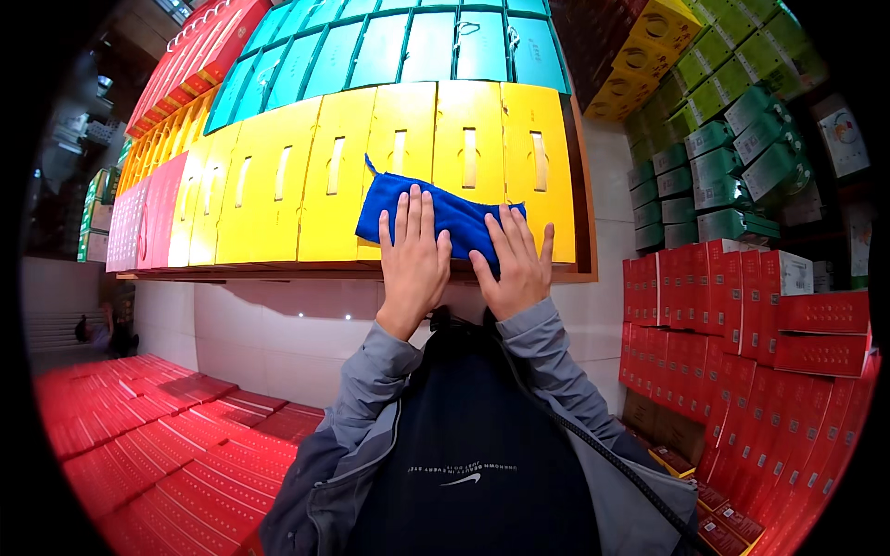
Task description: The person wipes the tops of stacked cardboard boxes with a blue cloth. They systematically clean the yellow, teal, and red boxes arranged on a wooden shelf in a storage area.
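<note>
A blue cloth [445,208], folded into a rough strip, lies across the tops of the yellow cardboard gift boxes [341,222] near their front edge. My left hand [411,254] rests flat on the cloth's middle, fingers extended and thumb apart. To its right, my right hand [516,260] lies palm down over the cloth's right end, fingers spread. Neither hand shows a grip on the cloth; what is under the palms is hidden. One thin corner of the cloth sticks up at the far left. The yellow boxes stand side by side, each with a pale handle strip.
Teal boxes [382,52] stand behind the yellow ones; pink boxes [158,208] are at the left. A wooden edge [584,208] borders the display. Red boxes [188,459] fill the lower left. More red boxes [695,292] and green packages [716,167] are stacked across the aisle floor [605,187].
</note>
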### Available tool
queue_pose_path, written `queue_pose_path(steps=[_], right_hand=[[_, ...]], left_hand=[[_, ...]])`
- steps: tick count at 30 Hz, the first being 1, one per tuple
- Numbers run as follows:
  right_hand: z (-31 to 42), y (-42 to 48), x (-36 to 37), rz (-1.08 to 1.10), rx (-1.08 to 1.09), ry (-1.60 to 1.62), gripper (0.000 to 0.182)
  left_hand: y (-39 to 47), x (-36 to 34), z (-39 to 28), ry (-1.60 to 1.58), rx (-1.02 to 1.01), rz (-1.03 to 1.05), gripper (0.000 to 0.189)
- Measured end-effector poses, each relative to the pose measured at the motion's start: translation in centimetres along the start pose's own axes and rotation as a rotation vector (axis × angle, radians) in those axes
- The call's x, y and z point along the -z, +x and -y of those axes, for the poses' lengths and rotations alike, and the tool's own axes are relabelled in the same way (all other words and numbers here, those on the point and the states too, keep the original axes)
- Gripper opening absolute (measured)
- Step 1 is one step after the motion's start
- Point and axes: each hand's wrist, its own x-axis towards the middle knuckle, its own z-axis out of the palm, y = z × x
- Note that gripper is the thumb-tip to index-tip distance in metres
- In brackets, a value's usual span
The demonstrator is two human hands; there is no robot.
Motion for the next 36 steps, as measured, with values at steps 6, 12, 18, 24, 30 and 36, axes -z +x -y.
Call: queue_pose_path(steps=[6, 12, 18, 24, 30, 36], right_hand=[[-3.5, -0.3, 2.2, 0.019, -0.019, 0.024, 0.058], [-6.0, 0.3, 3.3, 0.077, 0.007, 0.042, 0.057], [-7.6, 2.3, 3.0, 0.148, 0.029, -0.007, 0.059], [-10.0, 5.7, 1.6, 0.174, 0.099, -0.02, 0.063], [-12.1, 10.2, -0.3, 0.22, 0.127, -0.045, 0.064], [-13.2, 14.3, -1.7, 0.265, 0.112, -0.024, 0.065]], left_hand=[[-0.1, 0.2, -3.8, -0.016, 0.042, 0.077, 0.057], [0.7, -0.2, -5.6, -0.021, 0.035, 0.121, 0.059], [2.8, -0.6, -5.6, -0.04, -0.001, 0.16, 0.061], [6.0, -2.6, -5.1, 0.029, -0.028, 0.121, 0.062], [10.0, -4.3, -4.1, 0.057, -0.049, 0.096, 0.064], [13.7, -6.1, -3.0, 0.08, -0.02, 0.126, 0.065]])
